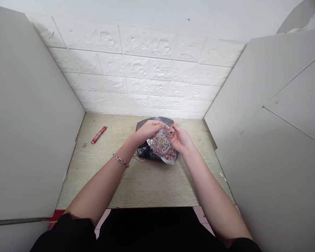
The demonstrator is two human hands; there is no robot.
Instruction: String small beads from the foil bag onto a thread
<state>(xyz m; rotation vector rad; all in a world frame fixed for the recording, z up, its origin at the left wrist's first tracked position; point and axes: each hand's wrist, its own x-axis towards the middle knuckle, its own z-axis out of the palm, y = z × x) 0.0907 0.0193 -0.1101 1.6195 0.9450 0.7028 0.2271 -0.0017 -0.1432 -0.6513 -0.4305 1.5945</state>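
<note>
My left hand (149,130) and my right hand (179,138) meet above a clear plastic bag of small coloured beads (162,146). The bag lies on a dark patterned tray or box (147,154) in the middle of the light wooden table (136,182). Both hands have their fingertips pinched together around something tiny between them, too small to name. A chain bracelet (121,160) circles my left wrist.
A red tube (98,134) lies at the table's far left, with a small metal piece (84,144) near it. Grey panels (28,122) wall the table on both sides. A white brick-pattern wall (147,70) stands behind.
</note>
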